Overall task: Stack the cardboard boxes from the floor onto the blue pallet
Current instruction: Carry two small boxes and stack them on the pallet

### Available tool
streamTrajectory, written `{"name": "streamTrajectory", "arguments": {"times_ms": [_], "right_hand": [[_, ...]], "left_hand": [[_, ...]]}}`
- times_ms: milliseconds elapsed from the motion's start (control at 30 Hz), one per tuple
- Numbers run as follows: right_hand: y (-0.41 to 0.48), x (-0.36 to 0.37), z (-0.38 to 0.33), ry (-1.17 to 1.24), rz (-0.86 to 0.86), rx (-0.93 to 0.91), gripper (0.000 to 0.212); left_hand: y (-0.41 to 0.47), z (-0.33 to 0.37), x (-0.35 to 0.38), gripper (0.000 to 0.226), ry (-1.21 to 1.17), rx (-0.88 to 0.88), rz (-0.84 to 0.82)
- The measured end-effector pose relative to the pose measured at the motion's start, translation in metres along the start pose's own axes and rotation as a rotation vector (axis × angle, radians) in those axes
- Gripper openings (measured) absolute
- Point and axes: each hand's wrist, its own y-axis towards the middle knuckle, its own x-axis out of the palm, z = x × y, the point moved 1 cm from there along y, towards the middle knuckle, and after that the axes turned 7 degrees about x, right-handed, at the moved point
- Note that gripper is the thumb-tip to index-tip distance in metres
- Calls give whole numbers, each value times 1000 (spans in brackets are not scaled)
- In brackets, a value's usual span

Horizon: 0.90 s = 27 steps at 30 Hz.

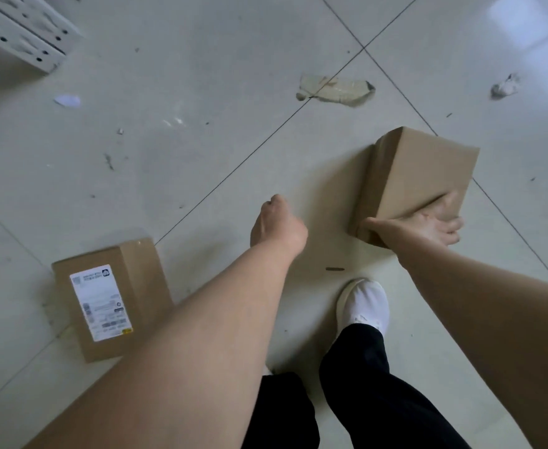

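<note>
**One-hand grab on a tipped box: slip risk**

The plain brown cardboard box (422,170) sits on the pale tiled floor (201,92) at right, apparently tipped. Our right hand (434,222) grips its near end alone, thumb round one corner, fingers on the far side. We judge that a one-handed lift there could let it swing or drop.

Our left hand (276,225) hangs apart and empty. Its fingers are hidden, so we cannot tell its grip.

The labelled brown cardboard box (110,299) waits at left. A crumpled tape scrap (334,90) could trip us. The blue pallet is out of view.
</note>
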Motion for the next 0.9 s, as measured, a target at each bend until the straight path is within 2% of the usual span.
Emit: {"name": "streamTrajectory", "arguments": {"times_ms": [200,367,433,567,667,800,900], "right_hand": [[-96,37,0,-84,-20,-303,149],[-181,80,-9,-275,-79,-504,151],[-206,100,-12,-307,-87,-589,151],[-237,146,-20,-374,-64,-741,150],[-244,173,-22,-450,-31,-803,152],[-246,182,-21,-482,7,-804,153],[-260,165,-14,-528,-7,-786,151]], "left_hand": [[-39,-82,-29,43,-119,-165,96],[-69,-176,-50,59,-149,-366,226],[-77,-215,-56,73,-155,-486,258],[-76,-282,-51,133,-227,-677,196],[-66,-306,-37,153,-263,-738,164],[-63,-310,-23,151,-236,-735,245],[-87,-299,-27,147,-381,-761,295]]}}
